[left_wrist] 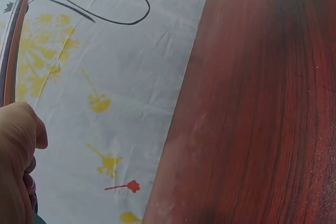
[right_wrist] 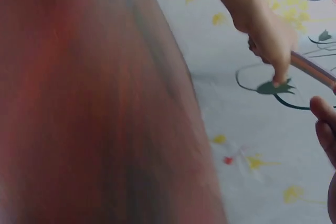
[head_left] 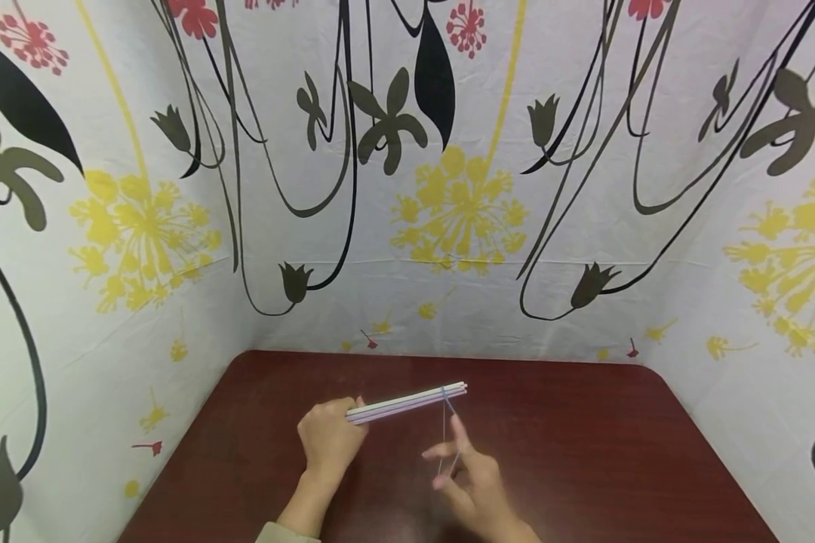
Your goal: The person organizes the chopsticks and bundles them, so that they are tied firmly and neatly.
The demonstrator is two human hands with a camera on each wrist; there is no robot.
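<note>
A bundle of thin white and lilac straws (head_left: 404,403) slants above the table, its far end tipped up to the right. My left hand (head_left: 331,437) grips the near end in a fist, hiding that part. Close to the far end, a thin bluish rubber band (head_left: 444,426) goes round the bundle and stretches down to my right hand (head_left: 478,486). The thumb and fingers of that hand are spread inside the band's loop, holding it taut. In the left wrist view, the bundle (left_wrist: 12,45) rises from the left fist (left_wrist: 16,156). The right wrist view shows only part of the right hand (right_wrist: 326,129).
The dark red-brown wooden table (head_left: 584,445) lies beneath both hands. White cloth (head_left: 462,317) printed with flowers and stems stands behind the table and along both sides.
</note>
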